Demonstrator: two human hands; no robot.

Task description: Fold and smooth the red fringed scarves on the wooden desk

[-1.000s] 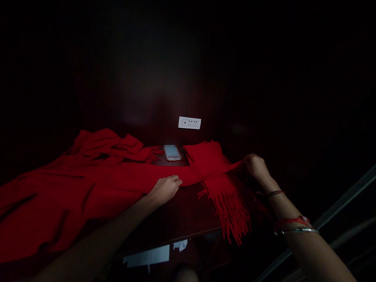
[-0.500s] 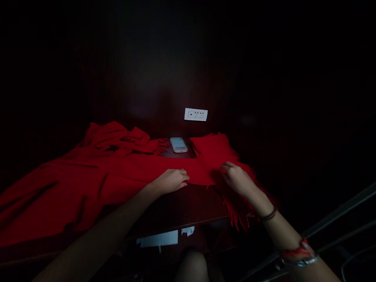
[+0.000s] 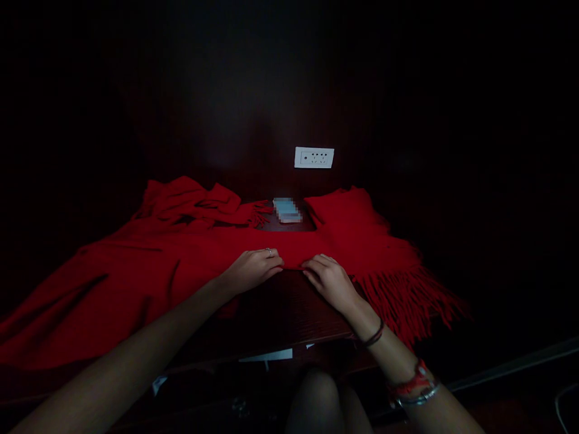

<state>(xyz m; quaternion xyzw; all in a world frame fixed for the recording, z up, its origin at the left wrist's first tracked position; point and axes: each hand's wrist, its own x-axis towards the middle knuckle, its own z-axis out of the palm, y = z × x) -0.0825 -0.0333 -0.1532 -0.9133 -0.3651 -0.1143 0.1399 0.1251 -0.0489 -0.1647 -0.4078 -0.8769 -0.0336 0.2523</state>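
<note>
A long red scarf (image 3: 289, 246) lies across a dark wooden desk, bunched into folds on the left and folded over on the right. Its fringe (image 3: 407, 301) spreads out at the right, over the desk's front. My left hand (image 3: 256, 267), with a ring on one finger, pinches the scarf's near edge around the middle. A little to the right, my right hand (image 3: 330, 280) has its fingers closed on the same edge, just left of the fringe. The fabric between the two hands lies flat. Fingertips of both hands are partly hidden.
Behind the scarf rests a phone-like object (image 3: 287, 210) with a blurred surface. A white wall socket (image 3: 314, 158) is set in the dark back panel. White paper (image 3: 266, 356) shows beneath the desk's front edge, above my knees (image 3: 314, 401).
My right hand has moved left from the folded right part to the near edge, closer to my left hand. The fringe at the right now lies spread out. The view has shifted slightly.
</note>
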